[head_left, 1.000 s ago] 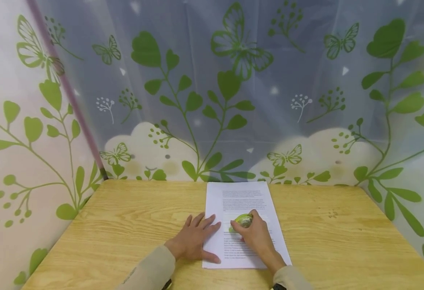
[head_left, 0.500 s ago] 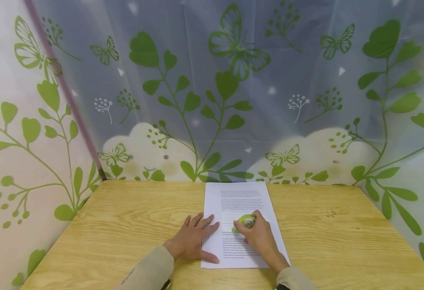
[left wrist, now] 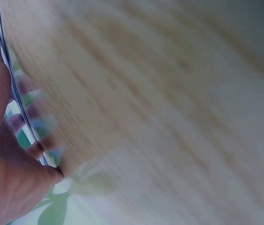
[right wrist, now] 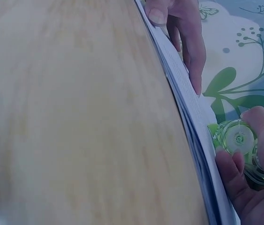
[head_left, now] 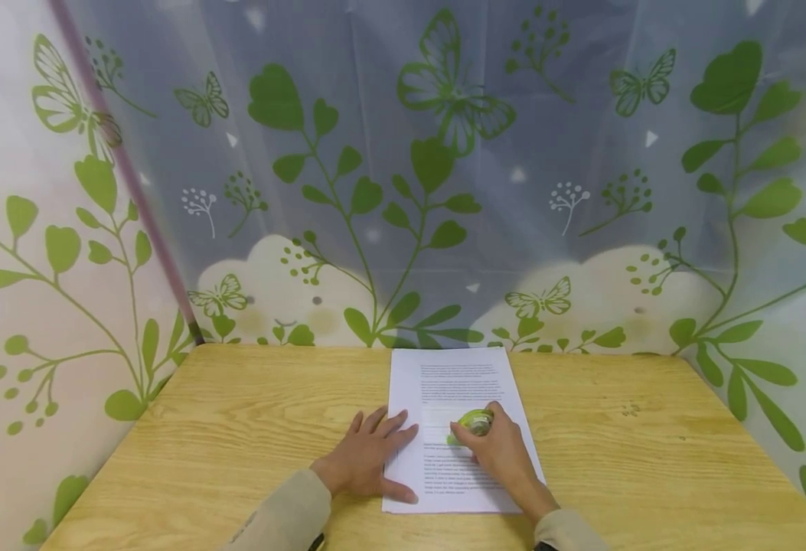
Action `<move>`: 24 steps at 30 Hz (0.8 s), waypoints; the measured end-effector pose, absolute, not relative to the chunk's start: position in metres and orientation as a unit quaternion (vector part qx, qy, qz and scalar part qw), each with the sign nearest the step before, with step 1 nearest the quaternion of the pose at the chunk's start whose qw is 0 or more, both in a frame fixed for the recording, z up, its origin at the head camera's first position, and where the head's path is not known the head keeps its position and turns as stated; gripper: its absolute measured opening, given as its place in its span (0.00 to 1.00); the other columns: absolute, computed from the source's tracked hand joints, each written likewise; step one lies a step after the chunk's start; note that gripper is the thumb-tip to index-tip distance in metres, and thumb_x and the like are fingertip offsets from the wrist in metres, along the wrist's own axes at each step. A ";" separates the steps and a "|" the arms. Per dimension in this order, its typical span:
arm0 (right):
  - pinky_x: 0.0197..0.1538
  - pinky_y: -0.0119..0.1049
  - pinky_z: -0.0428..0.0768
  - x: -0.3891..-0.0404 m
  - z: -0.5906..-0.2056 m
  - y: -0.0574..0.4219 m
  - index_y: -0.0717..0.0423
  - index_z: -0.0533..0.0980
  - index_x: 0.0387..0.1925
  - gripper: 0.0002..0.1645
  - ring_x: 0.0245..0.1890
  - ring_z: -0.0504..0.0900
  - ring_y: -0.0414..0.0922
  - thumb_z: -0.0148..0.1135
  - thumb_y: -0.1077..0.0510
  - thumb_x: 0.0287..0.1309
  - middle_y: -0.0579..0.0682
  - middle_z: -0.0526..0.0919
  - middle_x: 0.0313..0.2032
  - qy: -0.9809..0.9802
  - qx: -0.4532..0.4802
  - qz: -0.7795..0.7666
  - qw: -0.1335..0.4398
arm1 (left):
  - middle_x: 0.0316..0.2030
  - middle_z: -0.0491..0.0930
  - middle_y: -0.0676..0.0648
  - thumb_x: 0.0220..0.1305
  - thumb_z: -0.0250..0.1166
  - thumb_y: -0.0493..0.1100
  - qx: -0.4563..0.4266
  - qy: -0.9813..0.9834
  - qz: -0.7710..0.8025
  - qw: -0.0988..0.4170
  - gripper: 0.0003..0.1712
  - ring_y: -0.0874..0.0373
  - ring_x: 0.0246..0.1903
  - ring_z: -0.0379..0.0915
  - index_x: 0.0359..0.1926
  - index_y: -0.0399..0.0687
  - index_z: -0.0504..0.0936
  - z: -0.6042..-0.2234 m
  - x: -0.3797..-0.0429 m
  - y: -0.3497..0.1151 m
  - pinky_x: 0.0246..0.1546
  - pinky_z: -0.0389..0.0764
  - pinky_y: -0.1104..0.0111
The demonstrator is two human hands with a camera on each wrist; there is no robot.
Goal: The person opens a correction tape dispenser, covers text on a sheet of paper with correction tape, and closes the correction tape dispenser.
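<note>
A stack of printed paper [head_left: 406,383] lies on the wooden table, its sheet edges showing in the right wrist view. My right hand [head_left: 506,455] pinches a green, see-through correction tape [head_left: 476,422] between thumb and fingers. Its tip is down at the sheet, just above the lower paragraph, beside a pale band with hardly any print. Round reels of the correction tape [right wrist: 237,137] show through the case in the right wrist view. On the left edge of the stack rests my left hand [head_left: 364,455], its fingers spread and straight, holding nothing.
The wooden table [head_left: 258,405] stretches to both sides of the paper. Behind it hangs a curtain [head_left: 375,191] printed with leaves, butterflies and clouds, close to the table's far edge. A dark pole-like strip [head_left: 158,237] slants down the left side.
Gripping the correction tape, my right hand has slid a short way to the right across the sheet. My left hand has kept its place on the paper.
</note>
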State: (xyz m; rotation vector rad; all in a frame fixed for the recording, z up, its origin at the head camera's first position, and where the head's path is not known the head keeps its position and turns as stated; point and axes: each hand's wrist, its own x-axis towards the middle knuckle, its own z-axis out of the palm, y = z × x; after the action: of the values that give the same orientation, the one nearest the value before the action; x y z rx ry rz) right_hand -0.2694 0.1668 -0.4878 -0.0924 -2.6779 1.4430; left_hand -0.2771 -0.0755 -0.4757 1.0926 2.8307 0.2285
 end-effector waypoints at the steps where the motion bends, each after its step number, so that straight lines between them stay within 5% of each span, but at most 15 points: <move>1: 0.21 0.34 0.77 -0.269 -0.488 0.168 0.60 0.66 0.39 0.29 0.14 0.77 0.41 0.71 0.44 0.51 0.50 0.79 0.24 -0.878 -0.030 0.474 0.049 | 0.72 0.52 0.44 0.48 0.58 0.79 0.359 0.929 0.075 0.049 0.57 0.38 0.69 0.44 0.72 0.53 0.59 -0.476 -0.277 -0.075 0.62 0.49 0.38; 24: 0.20 0.33 0.75 -0.271 -0.487 0.183 0.59 0.66 0.36 0.28 0.14 0.76 0.42 0.72 0.45 0.51 0.50 0.77 0.24 -0.879 -0.025 0.474 0.048 | 0.72 0.51 0.45 0.48 0.57 0.79 0.353 0.931 0.071 0.054 0.57 0.38 0.69 0.43 0.73 0.54 0.58 -0.477 -0.277 -0.076 0.62 0.49 0.38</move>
State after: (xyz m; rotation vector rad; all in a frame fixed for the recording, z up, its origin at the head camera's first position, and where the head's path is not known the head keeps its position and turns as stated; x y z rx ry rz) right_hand -0.2706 0.1832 -0.4867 -0.0775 -2.6804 1.4439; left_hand -0.2766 -0.0758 -0.4767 1.0729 2.8302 0.2151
